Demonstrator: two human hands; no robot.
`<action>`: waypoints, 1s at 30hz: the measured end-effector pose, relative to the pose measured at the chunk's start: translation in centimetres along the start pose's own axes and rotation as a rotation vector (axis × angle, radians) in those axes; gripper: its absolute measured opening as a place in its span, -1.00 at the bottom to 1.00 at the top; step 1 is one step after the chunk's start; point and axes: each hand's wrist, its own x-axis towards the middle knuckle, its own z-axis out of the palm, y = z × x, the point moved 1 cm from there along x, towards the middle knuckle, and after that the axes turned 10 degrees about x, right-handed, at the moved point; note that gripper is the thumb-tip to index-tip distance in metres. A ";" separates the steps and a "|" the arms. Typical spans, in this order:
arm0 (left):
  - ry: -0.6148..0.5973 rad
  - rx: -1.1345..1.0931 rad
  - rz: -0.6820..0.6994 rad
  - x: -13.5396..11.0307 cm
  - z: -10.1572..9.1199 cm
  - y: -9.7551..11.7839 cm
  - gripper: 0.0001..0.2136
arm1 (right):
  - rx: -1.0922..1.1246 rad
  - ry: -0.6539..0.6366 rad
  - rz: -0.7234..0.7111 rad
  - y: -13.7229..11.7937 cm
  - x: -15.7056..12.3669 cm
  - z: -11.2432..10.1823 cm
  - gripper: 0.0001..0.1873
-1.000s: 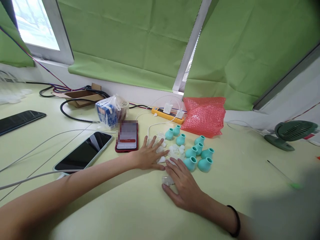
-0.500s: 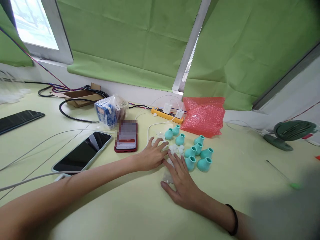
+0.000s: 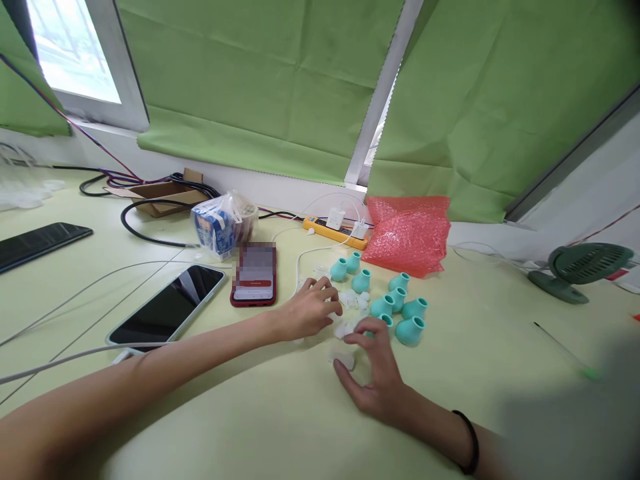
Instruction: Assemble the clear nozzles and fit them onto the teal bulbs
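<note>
My left hand [image 3: 311,309] hovers low over the table, palm down, its fingers bent but apart, with no object visible in them. Just right of it lie small translucent white pieces [image 3: 354,299], too small and blurred to name. My right hand [image 3: 379,377] is open in a C shape, thumb and index finger well apart. A flat translucent piece [image 3: 343,361] lies by its thumb tip, and more whitish bits show near its index finger. Beyond and to the right stand several teal bulb-shaped pieces with open necks [image 3: 410,331]; one is partly hidden behind my right hand.
Left of my hands are a red-cased phone [image 3: 253,275], a phone in a pale case [image 3: 167,305] and cables. A yellow power strip [image 3: 335,233] and pink bubble-wrap pouch [image 3: 407,235] lie at the back. A green fan [image 3: 575,270] and thin green-handled tool [image 3: 565,350] are right.
My right hand has drawn its fingers back from the white pieces and bent them, uncovering more of those pieces. The left fingers, stretched out before, are more curled now.
</note>
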 end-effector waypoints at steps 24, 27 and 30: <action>-0.115 -0.816 -0.033 0.6 -5.2 0.3 -0.73 | 0.460 0.132 0.187 0.8 -1.3 -0.7 -0.83; -0.189 -0.587 -0.096 0.5 -5.3 -1.5 -0.80 | 0.452 -0.137 0.069 -0.5 -1.7 -0.9 -0.77; -0.294 -0.237 -0.066 0.1 -4.4 -2.2 -0.81 | 0.324 -0.424 0.043 -1.6 -1.1 -0.8 -0.81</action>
